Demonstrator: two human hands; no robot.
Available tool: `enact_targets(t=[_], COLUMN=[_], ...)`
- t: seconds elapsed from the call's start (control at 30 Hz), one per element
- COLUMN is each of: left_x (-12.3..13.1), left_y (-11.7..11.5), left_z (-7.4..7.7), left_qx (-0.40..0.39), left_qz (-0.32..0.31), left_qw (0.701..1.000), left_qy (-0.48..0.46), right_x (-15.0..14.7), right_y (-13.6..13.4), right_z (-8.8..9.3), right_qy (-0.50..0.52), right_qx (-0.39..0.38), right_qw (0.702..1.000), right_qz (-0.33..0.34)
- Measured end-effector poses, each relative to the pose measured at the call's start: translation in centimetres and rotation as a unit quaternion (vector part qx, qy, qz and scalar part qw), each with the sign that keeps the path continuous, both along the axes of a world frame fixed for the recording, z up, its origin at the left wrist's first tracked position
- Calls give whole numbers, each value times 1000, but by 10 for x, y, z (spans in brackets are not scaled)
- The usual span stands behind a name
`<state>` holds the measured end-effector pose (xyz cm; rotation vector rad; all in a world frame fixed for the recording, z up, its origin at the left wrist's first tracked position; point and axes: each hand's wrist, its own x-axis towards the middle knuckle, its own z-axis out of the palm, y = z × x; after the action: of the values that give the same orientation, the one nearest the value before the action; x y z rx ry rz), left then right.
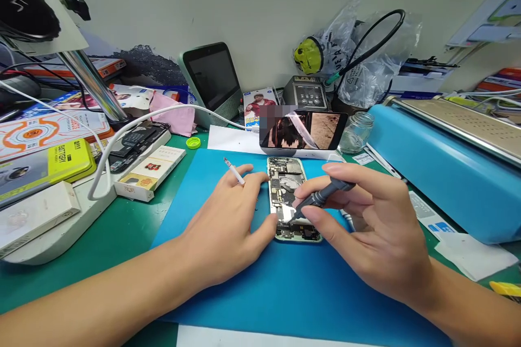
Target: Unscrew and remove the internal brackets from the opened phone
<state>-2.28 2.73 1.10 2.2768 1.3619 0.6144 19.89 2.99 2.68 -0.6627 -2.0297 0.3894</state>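
An opened smartphone [288,183] with its inner parts bare lies face up on a blue mat [252,287]. My left hand [232,214] rests at the phone's left side, thumb and index finger against its edge. Between two fingers of that hand sticks up a lit-looking cigarette [235,171]. My right hand [378,227] pinches a dark grey screwdriver [323,195] between thumb and fingers, tilted over the phone's lower half. Its tip points at the lower parts; whether it touches them I cannot tell.
Behind the opened phone, a second phone [309,130] stands sideways playing video, beside a glass jar [358,131]. Left are a white cable [154,114], a small box [150,173] and a green cap [193,143]. A blue machine [439,173] stands right.
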Motion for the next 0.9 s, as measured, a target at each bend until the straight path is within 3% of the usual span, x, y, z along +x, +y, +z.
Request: enact_targets(t=[0.9], left_x=[-1], left_y=[2], left_z=[-3], left_qx=[9], left_qz=[-4], left_qw=[1000], left_qy=[2], right_x=[-3], right_y=[1], right_z=[-2], right_qy=[-16], right_qx=[-5], right_qw=[1000], right_qz=[25])
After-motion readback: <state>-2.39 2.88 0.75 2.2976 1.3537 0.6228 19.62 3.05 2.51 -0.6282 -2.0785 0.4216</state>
